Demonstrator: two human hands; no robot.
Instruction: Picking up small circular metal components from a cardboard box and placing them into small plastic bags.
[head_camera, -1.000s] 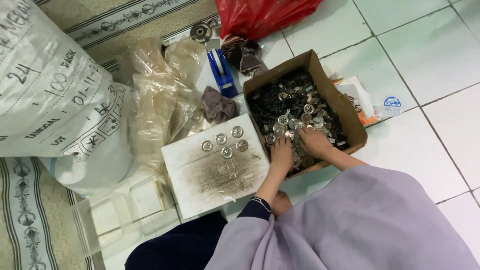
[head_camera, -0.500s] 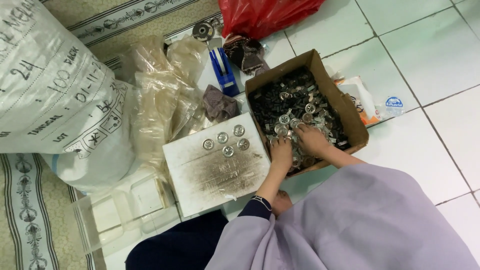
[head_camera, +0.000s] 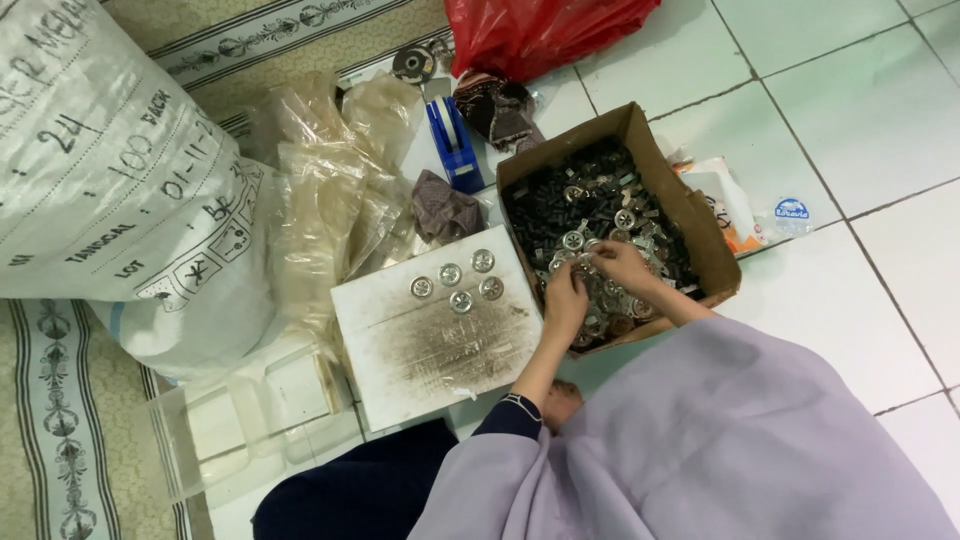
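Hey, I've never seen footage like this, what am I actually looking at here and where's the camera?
There is no machine here: a person sits on a tiled floor and works with bare hands. The one picture comes from a camera worn on the head, looking down. Both hands, the left hand and the right hand, are inside a cardboard box filled with small dark and silvery metal parts; whether the fingers grip any is too small to tell. Beside the box lies a white board with five round silvery pieces on it. Around it lie a big white sack, clear plastic bags, a blue tape dispenser and a red bag.
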